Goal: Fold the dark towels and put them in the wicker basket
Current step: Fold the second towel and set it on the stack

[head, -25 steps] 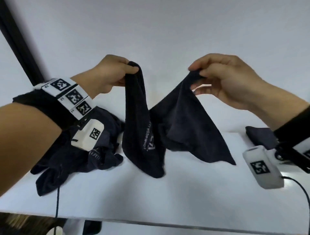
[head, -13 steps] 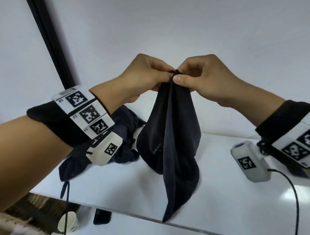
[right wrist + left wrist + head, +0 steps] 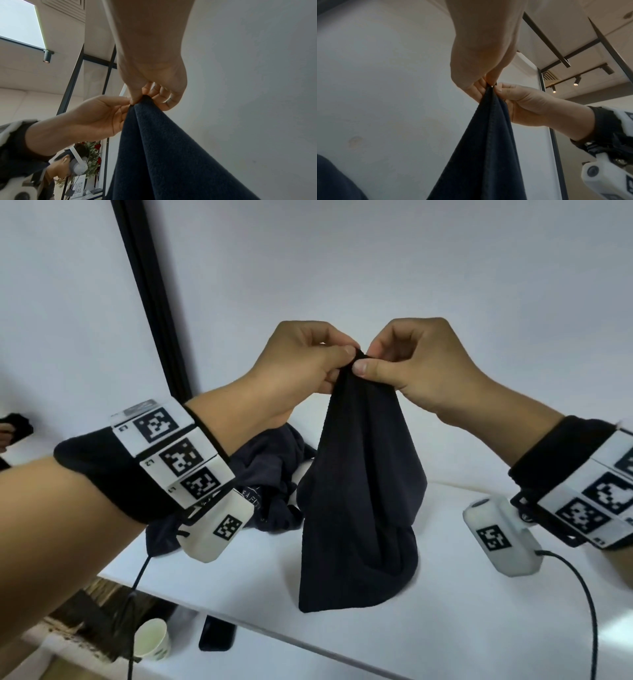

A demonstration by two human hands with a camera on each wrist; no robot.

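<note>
I have my left hand (image 3: 301, 364) and right hand (image 3: 421, 364) each pinching the towel (image 3: 356, 508) top (corners together); its bottom rests on the bench (image 3: 445, 628), spare towels (image 3: 270, 484) at nine o'clock.

One dark towel (image 3: 356, 491) hangs held above the tabletop (image 3: 445, 628); one crumpled heap of dark cloth (image 3: 270, 474) lies left of it, number of pieces unclear; one paper cup (image 3: 152, 642) and one phone (image 3: 217, 634) sit below the tabletop's edge
</note>
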